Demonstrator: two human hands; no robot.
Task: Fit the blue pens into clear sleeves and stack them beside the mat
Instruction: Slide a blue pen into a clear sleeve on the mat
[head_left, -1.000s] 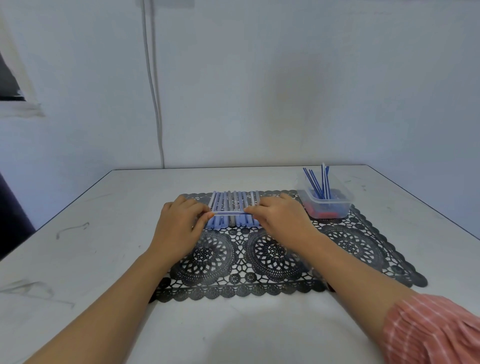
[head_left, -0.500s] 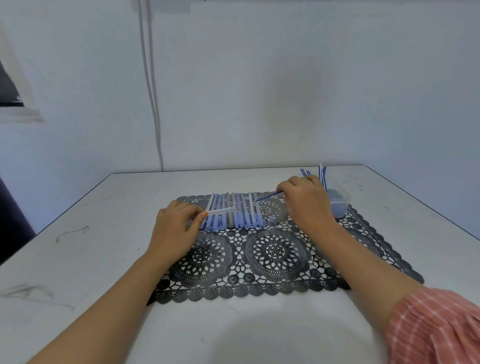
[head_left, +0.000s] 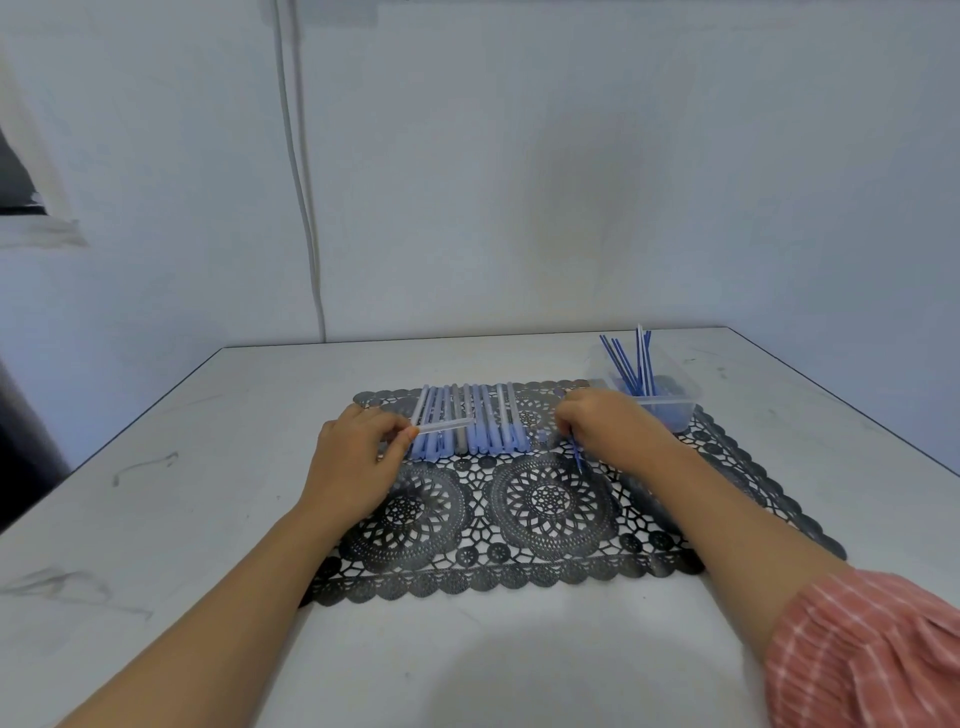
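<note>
Left hand pinches one clear plastic sleeve by its end, lying crosswise over the row of sleeved blue pens on the black lace-patterned mat; right hand grips a thin blue pen, tip angled down over the mat. More blue pens stand in the clear plastic tub just behind that hand.

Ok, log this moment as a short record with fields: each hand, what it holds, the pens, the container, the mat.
left hand: pinches a clear sleeve by its near end, sleeve lying crosswise over the pen row
right hand: holds a thin blue refill, pointing down toward the mat
pen row: blue-capped pens side by side on the mat's far part
container: clear tub at the mat's far right corner, blue refills standing in it
mat: black lace, on a white table
</note>
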